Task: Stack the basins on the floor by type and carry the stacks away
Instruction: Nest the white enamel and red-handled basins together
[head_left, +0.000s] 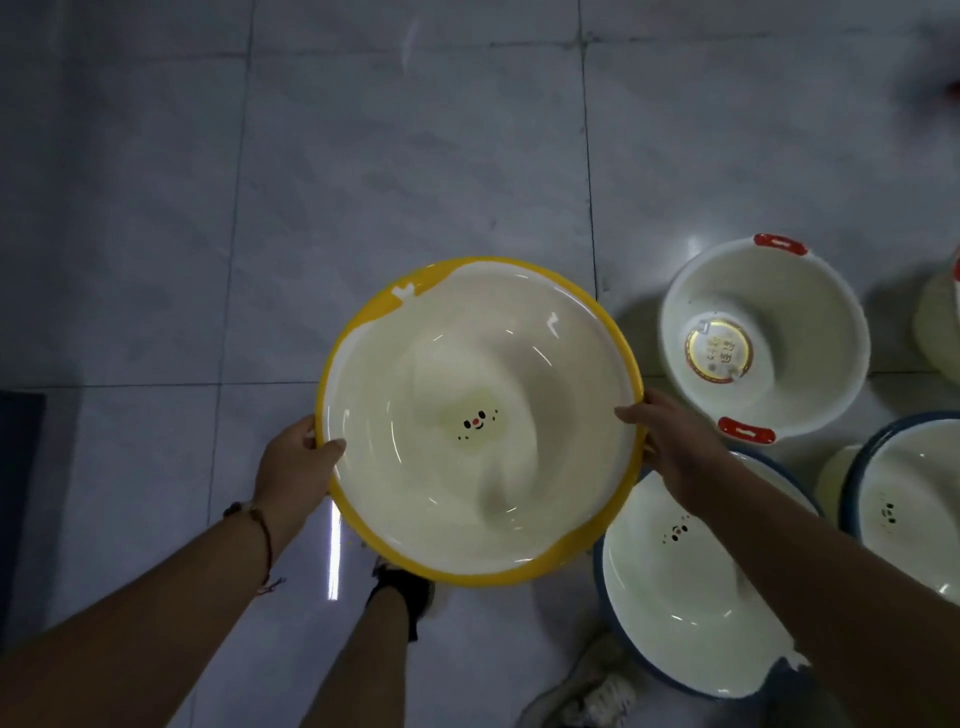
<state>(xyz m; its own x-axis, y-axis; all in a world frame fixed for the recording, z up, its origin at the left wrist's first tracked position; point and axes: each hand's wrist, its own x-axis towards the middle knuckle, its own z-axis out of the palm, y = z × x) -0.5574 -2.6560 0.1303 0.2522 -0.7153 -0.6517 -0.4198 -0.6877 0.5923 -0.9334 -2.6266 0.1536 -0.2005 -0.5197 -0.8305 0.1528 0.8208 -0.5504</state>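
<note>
Both arms reach forward, left hand (296, 457) and right hand (670, 441) each in a grip on the yellow-rimmed basin's (467, 364) opposite rims.

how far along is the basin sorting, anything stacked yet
Done: no finished stack shows. In hand: the left hand and right hand grip opposite rims of the yellow basin, held above the floor. Left: a white basin with red handles and two blue-rimmed basins sit singly on the floor, with more pale basins cut off at the right edge. Most of the job remains.

Yellow-rimmed cream basin (483, 364); red-handled white basin (810, 312); grey floor tiles (363, 156).
</note>
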